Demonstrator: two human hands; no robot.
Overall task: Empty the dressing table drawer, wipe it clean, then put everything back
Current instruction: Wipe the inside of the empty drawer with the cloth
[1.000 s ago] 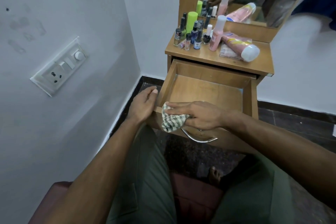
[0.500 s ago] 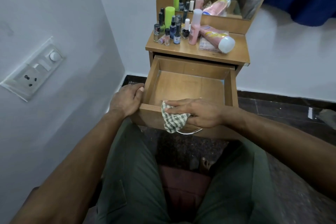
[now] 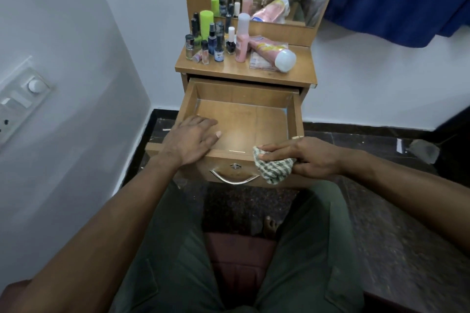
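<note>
Drawer (image 3: 241, 119) at centre frame: steady it with the spread left hand (image 3: 193, 138); right hand (image 3: 305, 157) pinching cloth (image 3: 273, 168) should sweep corners.

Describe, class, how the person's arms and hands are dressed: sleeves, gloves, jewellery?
Both forearms are bare, with no sleeves in view. The left hand and right hand wear no gloves, and no rings, bracelets or watch show. The legs below wear dark green trousers.
</note>
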